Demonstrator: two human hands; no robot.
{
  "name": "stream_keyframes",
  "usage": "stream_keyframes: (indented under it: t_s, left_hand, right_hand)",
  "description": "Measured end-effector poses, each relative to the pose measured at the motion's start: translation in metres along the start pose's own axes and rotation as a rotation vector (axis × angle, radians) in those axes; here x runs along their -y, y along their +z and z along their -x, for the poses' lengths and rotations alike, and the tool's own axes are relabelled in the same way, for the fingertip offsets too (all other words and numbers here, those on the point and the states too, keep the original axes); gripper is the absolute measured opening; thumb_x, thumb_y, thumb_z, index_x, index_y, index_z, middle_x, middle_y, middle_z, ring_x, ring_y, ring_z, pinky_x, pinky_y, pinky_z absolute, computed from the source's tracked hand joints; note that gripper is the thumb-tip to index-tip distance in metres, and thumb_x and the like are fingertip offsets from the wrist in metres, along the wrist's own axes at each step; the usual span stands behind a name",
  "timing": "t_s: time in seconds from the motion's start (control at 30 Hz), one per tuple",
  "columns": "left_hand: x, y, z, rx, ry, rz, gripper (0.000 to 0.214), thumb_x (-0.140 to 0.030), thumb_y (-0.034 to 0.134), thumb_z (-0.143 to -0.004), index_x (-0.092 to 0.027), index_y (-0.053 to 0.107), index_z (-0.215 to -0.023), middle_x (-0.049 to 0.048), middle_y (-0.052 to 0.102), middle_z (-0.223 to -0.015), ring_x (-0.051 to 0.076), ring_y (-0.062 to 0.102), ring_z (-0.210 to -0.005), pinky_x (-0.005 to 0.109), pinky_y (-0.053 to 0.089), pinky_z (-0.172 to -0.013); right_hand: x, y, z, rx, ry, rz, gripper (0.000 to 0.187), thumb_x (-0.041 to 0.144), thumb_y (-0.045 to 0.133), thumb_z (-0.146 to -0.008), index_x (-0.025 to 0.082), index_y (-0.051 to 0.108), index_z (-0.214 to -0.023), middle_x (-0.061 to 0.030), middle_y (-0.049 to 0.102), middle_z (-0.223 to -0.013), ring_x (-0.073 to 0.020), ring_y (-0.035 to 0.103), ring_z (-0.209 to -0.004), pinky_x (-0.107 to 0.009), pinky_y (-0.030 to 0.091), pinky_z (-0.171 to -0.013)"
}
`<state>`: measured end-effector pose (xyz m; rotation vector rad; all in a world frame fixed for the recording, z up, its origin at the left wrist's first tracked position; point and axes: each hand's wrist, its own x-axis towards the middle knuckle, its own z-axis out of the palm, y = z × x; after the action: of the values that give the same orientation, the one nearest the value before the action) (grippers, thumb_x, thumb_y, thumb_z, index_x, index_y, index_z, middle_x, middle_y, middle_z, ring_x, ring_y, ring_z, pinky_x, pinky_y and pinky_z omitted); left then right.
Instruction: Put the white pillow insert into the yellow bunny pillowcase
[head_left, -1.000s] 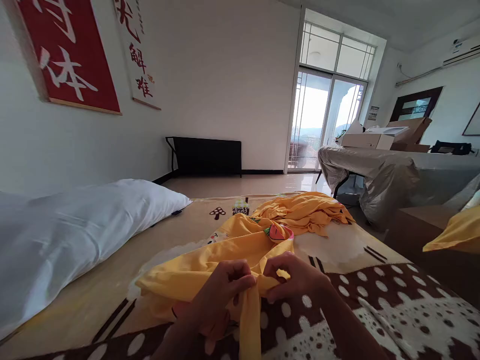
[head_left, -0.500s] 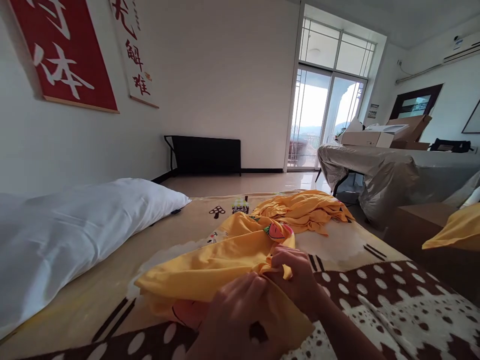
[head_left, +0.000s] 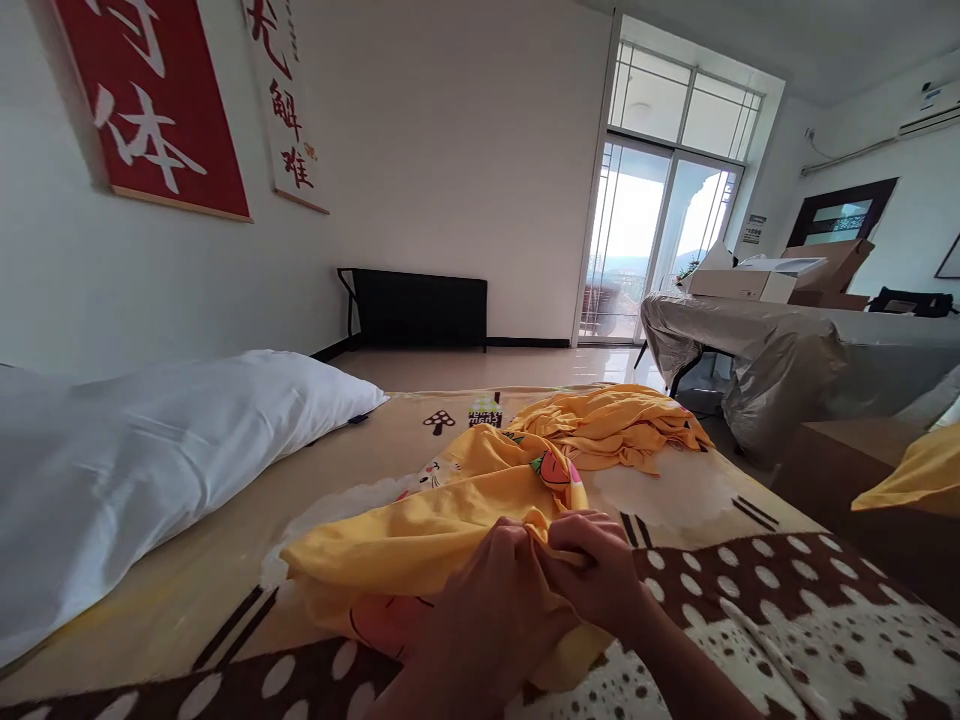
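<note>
A yellow garment (head_left: 420,535) with a small strawberry patch lies bunched on a patterned blanket (head_left: 757,590) in front of me. My left hand (head_left: 491,610) is closed on a fold of this yellow cloth near the bottom centre. My right hand (head_left: 596,570) is closed on the same fold right beside it, the knuckles of both hands touching. A second heap of yellow-orange clothes (head_left: 619,425) lies farther away on the blanket.
A long white pillow (head_left: 150,465) fills the left side. To the right stand a table under grey plastic sheeting (head_left: 795,350) with cardboard boxes (head_left: 750,283), and more yellow cloth (head_left: 911,475) at the right edge. A black bench (head_left: 420,310) and glass doors are at the back.
The hands have come together on the cloth; the strip that hung between them a second ago is now gathered under the left hand. The view shifted slightly.
</note>
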<state>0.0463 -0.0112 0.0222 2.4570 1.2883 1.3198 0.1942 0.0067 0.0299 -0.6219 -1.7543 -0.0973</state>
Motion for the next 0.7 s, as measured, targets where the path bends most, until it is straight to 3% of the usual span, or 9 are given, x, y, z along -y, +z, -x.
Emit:
stream_keyframes:
  t_s: [0.1,0.2,0.3,0.4,0.5,0.7]
  left_hand:
    - [0.007,-0.006,-0.006,-0.021,0.124,0.075,0.005,-0.021,0.049,-0.081,-0.023,0.047,-0.084,-0.0006,0.059,-0.080,0.015,0.059,-0.071,0.025,0.048,-0.060]
    - [0.015,-0.017,-0.013,-0.062,0.131,0.084,0.018,-0.009,0.039,-0.082,-0.023,0.049,-0.086,-0.0014,0.062,-0.080,0.012,0.059,-0.073,0.022,0.047,-0.065]
    - [0.021,-0.030,-0.019,-0.208,0.132,0.015,0.018,-0.009,0.038,-0.083,-0.022,0.049,-0.078,-0.0033,0.059,-0.069,0.010,0.056,-0.064,0.019,0.043,-0.060]
    - [0.021,-0.042,-0.021,-0.343,0.046,-0.046,0.019,-0.009,0.037,-0.083,-0.021,0.047,-0.072,-0.0049,0.056,-0.062,0.009,0.053,-0.056,0.018,0.041,-0.056]
    - [0.019,-0.052,-0.021,-0.380,-0.069,-0.076,0.019,-0.010,0.036,-0.083,-0.021,0.045,-0.070,-0.0056,0.054,-0.059,0.009,0.050,-0.051,0.018,0.040,-0.056]
    - [0.022,-0.069,-0.022,-0.487,-0.179,-0.176,0.018,-0.013,0.038,-0.080,-0.021,0.050,-0.070,-0.0055,0.059,-0.063,0.009,0.055,-0.058,0.019,0.041,-0.065]
  right_hand:
    - [0.001,-0.002,0.003,0.024,0.060,0.009,0.023,0.027,0.059,-0.084,0.020,0.051,-0.064,0.0056,0.045,-0.051,-0.0064,0.038,-0.046,-0.018,0.037,-0.049]
    - [-0.001,-0.003,0.004,0.107,0.113,-0.007,0.016,0.027,0.062,-0.083,0.020,0.054,-0.070,0.0057,0.049,-0.055,-0.0062,0.041,-0.049,-0.017,0.038,-0.052]
    - [-0.005,-0.002,0.003,0.214,0.189,0.009,0.011,0.028,0.065,-0.080,0.021,0.059,-0.082,0.0075,0.048,-0.055,-0.0062,0.041,-0.050,-0.017,0.038,-0.055]
    - [-0.013,0.001,0.001,0.356,0.239,0.016,0.013,0.025,0.067,-0.077,0.021,0.060,-0.087,0.0059,0.053,-0.062,-0.0074,0.045,-0.056,-0.018,0.038,-0.060]
    - [-0.023,0.006,-0.001,0.490,0.275,-0.040,0.013,0.020,0.071,-0.070,0.019,0.059,-0.076,0.0036,0.056,-0.070,-0.0093,0.048,-0.065,-0.020,0.039,-0.063]
    - [-0.035,0.014,0.002,0.626,0.533,-0.187,0.016,0.017,0.075,-0.061,0.017,0.059,-0.067,0.0071,0.053,-0.064,-0.0070,0.045,-0.061,-0.017,0.037,-0.058]
